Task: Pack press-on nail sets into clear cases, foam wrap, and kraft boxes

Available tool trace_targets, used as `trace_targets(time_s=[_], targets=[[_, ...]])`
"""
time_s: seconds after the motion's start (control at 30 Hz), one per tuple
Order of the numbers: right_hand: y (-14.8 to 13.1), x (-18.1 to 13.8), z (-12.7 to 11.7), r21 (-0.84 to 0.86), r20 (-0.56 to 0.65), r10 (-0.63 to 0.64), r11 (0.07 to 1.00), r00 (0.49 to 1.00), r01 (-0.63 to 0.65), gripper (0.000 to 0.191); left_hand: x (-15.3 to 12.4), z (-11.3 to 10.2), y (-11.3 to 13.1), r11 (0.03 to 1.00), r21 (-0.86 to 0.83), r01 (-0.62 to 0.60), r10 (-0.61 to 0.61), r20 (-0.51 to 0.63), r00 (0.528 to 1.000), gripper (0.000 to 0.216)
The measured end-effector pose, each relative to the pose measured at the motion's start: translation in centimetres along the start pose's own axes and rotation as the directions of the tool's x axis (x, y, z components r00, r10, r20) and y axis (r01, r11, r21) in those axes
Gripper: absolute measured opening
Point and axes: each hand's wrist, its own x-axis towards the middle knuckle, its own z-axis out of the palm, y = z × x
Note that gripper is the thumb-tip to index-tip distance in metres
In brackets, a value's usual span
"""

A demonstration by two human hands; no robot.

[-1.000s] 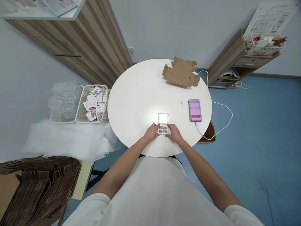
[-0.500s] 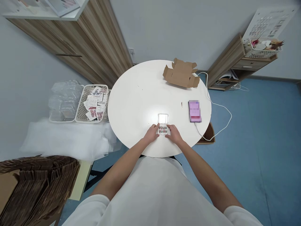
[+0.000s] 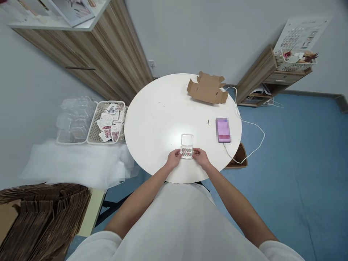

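A small clear plastic case [image 3: 187, 158] is near the front of the white round table [image 3: 152, 119], its transparent lid [image 3: 187, 140] raised and folded away from me. Inside sit two rows of press-on nails [image 3: 186, 152] in red and green tones. My left hand [image 3: 174, 158] grips the case's left side between thumb and fingers. On the opposite edge, my right hand [image 3: 200, 157] holds the case in the same way.
An unfolded cardboard box [image 3: 208, 88] lies at the table's back. To the right is a phone [image 3: 223, 130] with a white cable [image 3: 258, 146]. Left of the table are a basket of cards [image 3: 107, 121], clear plastic trays [image 3: 74, 119] and stacked cardboard [image 3: 40, 221].
The fingers of both hands have drawn back slightly from the top of the case to its sides. The whole view has shifted a little.
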Motion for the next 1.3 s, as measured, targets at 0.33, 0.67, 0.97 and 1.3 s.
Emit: trace_targets(time_s=[0.33,0.67,0.97,1.3], targets=[[-1.8,-4.1,-1.4,0.296,0.223,-0.035,0.955,0.974,-0.033,0.043,-3.5,-1.9,1.9,0.902,-0.413,0.124,-0.034,0.220,0.975,0.032],[-6.4,-4.6,-3.4,0.397,0.325,-0.047,0.913,0.945,-0.091,0.038,-4.8,-2.8,5.6,0.864,-0.489,0.120,0.049,0.319,0.946,0.036],[-8.9,-4.2,-3.2,0.369,0.343,-0.099,0.929,0.934,-0.037,0.042,-5.4,-2.6,6.2,0.848,-0.515,0.129,0.039,0.303,0.952,0.034],[-8.4,-4.8,-3.0,0.381,0.375,-0.157,0.925,0.913,0.003,0.030,-5.8,-2.4,5.7,0.822,-0.552,0.139,0.017,0.268,0.963,0.031]])
